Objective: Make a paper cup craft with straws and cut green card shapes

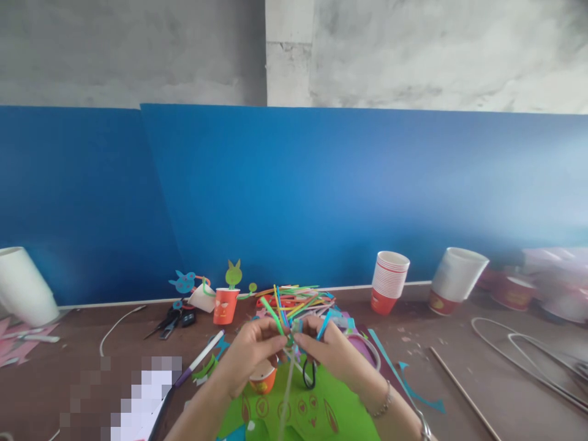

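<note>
Near the middle of the table, my left hand (pixel 264 346) pinches a bright green straw (pixel 272 313) that points up and to the left. My right hand (pixel 324 346) is close beside it, fingers closed round a blue straw (pixel 324 324). The fingertips of both hands nearly meet over a small clear piece whose shape I cannot make out. Below them hangs a pale, blurred strip (pixel 288 392). Under the hands lie green paper (pixel 340 413) with drawn faces, an orange paper cup (pixel 263 381) and black scissor handles (pixel 310 375).
Coloured straws (pixel 303 300) lie behind the hands. A red cup (pixel 225 306) with a green paper figure stands back left, near black scissors (pixel 165 321). Stacked cups (pixel 389 282) and another stack (pixel 457 282) stand back right. A marker (pixel 199 358) and stick (pixel 463 392) flank the paper.
</note>
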Available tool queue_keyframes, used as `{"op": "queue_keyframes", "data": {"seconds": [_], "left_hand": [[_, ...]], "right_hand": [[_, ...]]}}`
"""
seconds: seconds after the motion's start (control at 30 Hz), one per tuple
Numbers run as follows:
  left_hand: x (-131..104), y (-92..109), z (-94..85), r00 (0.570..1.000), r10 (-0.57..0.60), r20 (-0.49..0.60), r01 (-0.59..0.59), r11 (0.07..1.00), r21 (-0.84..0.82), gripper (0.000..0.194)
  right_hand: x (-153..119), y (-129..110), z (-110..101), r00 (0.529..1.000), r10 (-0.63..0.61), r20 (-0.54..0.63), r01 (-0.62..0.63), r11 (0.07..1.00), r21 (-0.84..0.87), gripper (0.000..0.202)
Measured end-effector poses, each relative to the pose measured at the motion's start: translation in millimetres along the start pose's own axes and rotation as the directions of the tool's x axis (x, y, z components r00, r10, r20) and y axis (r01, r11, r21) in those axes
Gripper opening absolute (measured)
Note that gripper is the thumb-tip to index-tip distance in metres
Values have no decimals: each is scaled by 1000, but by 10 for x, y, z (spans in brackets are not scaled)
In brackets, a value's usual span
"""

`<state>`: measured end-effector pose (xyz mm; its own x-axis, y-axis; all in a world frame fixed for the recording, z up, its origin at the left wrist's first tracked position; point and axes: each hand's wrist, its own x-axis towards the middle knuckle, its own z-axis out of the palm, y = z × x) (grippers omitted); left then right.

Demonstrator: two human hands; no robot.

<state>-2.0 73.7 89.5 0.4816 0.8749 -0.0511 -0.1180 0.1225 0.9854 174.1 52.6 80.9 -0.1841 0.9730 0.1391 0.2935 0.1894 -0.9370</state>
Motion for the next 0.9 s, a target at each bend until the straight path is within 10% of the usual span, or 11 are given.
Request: {"op": "queue_keyframes", "data": {"seconds": [0.4, 0.8, 0.9], "left_hand": [[4, -10, 86, 983, 19, -183, -21, 1000, -5, 33], [-61, -28, -33, 978, -170, 125, 129, 951, 282, 32], [-72, 7, 4, 983, -160, 88, 129, 950, 286, 29]], "right_hand": [[42, -39, -73, 985, 137, -108, -129, 989, 71, 20], [-78, -39, -214, 914, 166, 371, -79, 968, -238, 14], [-91, 4, -186, 967, 74, 243, 4, 951, -308, 12]]}}
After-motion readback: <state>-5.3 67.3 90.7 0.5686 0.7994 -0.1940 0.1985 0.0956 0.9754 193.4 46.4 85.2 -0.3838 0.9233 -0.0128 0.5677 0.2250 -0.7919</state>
